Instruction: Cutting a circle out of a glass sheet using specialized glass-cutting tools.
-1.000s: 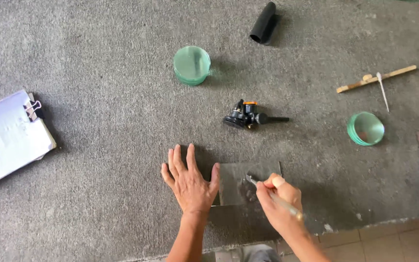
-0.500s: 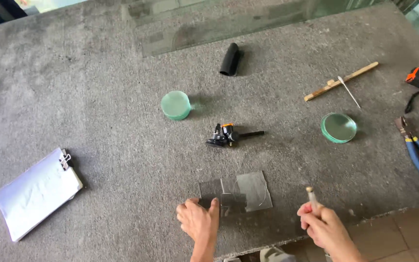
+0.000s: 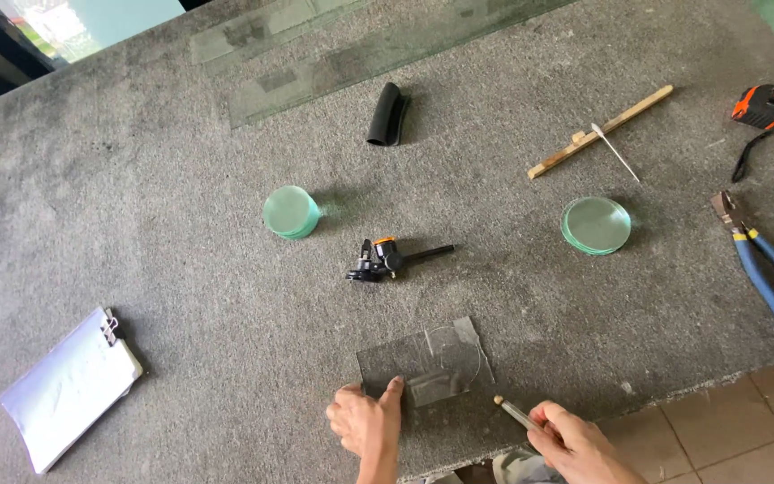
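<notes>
A small clear glass pane (image 3: 425, 363) lies flat on the grey carpeted worktable (image 3: 136, 179), near its 6 o'clock edge. It is roughly rectangular, with its long axis running from 8 o'clock up toward 2 o'clock, and a circular scored line shows in its right half.

The left hand (image 3: 365, 423) rests at the pane's lower left corner, fingers curled loosely under and the thumb stretched up onto the glass; it presses rather than grasps. The right hand (image 3: 575, 441), at 5 o'clock of the pane and apart from it, is closed around a slim glass cutter (image 3: 514, 410), whose tip points toward 10 o'clock, just short of the pane's lower right corner.

At 12 o'clock of the pane lies a black circle-cutter tool with an orange part (image 3: 385, 258), its thin arm pointing toward 2 o'clock. A stack of green-tinted glass discs (image 3: 290, 211) sits at 11 o'clock of the pane, and a second such stack (image 3: 595, 224) at 2 o'clock. Farther up lies a black tube (image 3: 388, 114). A wooden stick with a thin metal rod across it (image 3: 598, 133) runs toward 2 o'clock. At the right edge are blue-handled pliers (image 3: 761, 255) and an orange-and-black tape measure (image 3: 761, 105). A clipboard holding white paper (image 3: 71, 387) lies at 9 o'clock, its clip at the upper end. Long glass sheets (image 3: 351, 45) lie along the far edge.
</notes>
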